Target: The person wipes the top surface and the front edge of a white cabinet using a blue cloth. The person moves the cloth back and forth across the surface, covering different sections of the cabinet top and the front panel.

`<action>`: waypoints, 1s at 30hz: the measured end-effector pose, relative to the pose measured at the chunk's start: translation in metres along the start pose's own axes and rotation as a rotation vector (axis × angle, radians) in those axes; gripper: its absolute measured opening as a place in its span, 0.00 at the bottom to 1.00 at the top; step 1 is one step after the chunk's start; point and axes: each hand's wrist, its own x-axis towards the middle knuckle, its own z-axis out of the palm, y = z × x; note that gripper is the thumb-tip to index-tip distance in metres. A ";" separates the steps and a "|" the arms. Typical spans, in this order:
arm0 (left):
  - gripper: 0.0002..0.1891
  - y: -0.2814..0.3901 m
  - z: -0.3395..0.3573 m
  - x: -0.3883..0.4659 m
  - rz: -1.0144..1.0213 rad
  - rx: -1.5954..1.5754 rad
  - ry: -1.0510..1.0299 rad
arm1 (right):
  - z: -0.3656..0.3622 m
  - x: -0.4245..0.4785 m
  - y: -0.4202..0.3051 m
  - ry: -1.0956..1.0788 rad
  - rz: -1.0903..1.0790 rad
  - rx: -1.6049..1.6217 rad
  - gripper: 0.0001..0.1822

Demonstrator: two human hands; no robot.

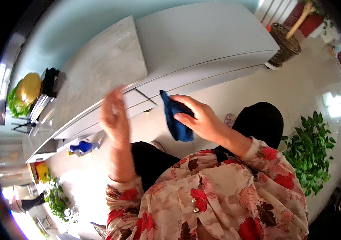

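Observation:
My right hand [199,118] grips a folded dark blue cloth [175,120], with the thumb on its near face and the fingers around its far side. The cloth hangs over the floor, just in front of a low cabinet. Apart from it on the left, my left hand [115,117] is raised with its fingers blurred by motion. I see no object in that hand, but its finger pose is unclear. Behind it runs the front edge of the cabinet's marble-patterned top [107,54].
A plain grey cabinet section [200,33] continues right, towards a potted trunk [284,45]. At the left end stand a cabbage-shaped ornament [26,93] and dark stacked items [47,84]. A blue bottle [82,147] is below. Leafy plants [310,153] stand on both sides.

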 end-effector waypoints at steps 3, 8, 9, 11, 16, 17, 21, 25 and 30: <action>0.32 0.027 0.036 -0.047 -0.673 -0.609 -0.315 | -0.003 -0.011 -0.005 -0.047 -0.108 -0.149 0.24; 0.32 0.014 0.082 -0.087 -1.183 -1.035 -0.283 | -0.006 -0.018 0.015 -0.168 -0.158 -0.267 0.25; 0.31 0.008 0.085 -0.087 -1.160 -0.916 -0.321 | -0.014 -0.017 0.017 -0.195 -0.198 -0.283 0.25; 0.27 0.003 0.085 -0.082 -0.752 -0.175 -0.540 | -0.051 -0.007 0.004 -0.276 -0.090 -0.432 0.18; 0.21 0.011 0.112 -0.023 0.808 0.602 -0.701 | -0.125 0.017 -0.002 0.386 0.001 -0.137 0.14; 0.20 0.006 0.123 -0.015 0.920 0.622 -0.729 | -0.138 0.022 0.006 0.421 -0.025 -0.042 0.13; 0.22 -0.064 0.158 -0.008 0.907 0.815 -0.827 | -0.142 0.027 0.008 0.449 0.175 -0.002 0.13; 0.26 -0.096 0.131 -0.006 0.964 0.928 -0.793 | -0.138 0.025 0.009 0.390 0.099 -0.068 0.12; 0.27 -0.096 0.047 0.005 1.053 1.215 -0.923 | -0.133 0.023 0.005 0.376 0.059 -0.132 0.11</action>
